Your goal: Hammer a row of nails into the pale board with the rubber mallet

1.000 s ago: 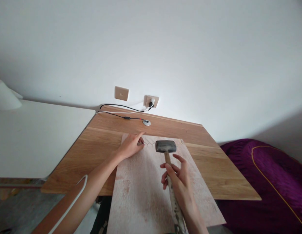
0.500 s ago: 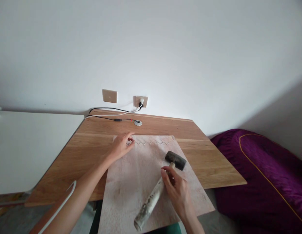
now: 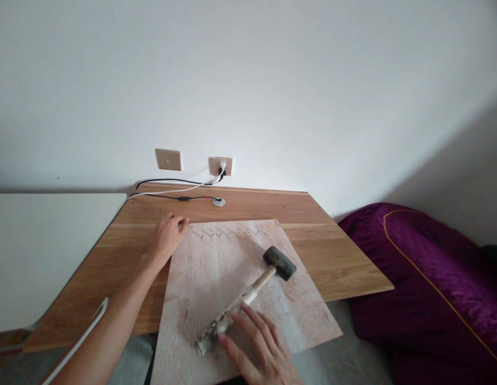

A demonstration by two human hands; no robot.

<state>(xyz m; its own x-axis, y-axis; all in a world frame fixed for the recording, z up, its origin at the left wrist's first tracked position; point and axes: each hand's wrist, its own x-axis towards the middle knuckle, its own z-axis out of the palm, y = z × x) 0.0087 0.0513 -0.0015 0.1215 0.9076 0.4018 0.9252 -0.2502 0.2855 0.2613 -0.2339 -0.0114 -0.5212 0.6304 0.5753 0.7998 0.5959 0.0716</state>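
Observation:
A rubber mallet (image 3: 265, 277) with a black head and a worn, white-smeared handle lies slantwise on a pale wooden board (image 3: 200, 289). Fingers stretched and apart, my right hand (image 3: 260, 347) rests its tips at the lower part of the handle without wrapping round it. At the far left corner of the board is my left hand (image 3: 170, 235), its fingers curled and closed on that corner; the fingertips are partly hidden. A row of several thin nails (image 3: 229, 235) stands tilted along the board's far edge.
Under the board is a brown wooden tabletop (image 3: 332, 256). Cables (image 3: 168, 191) run across its back to a wall socket (image 3: 221, 166), beside a cable grommet (image 3: 218, 201). A white surface (image 3: 51, 251) adjoins at left, and purple cloth (image 3: 376, 289) is bunched at right.
My right hand has loosened from the mallet, which now lies flatter on the board, and slid down toward the handle's end. The left hand has moved from the nails to the board's left corner.

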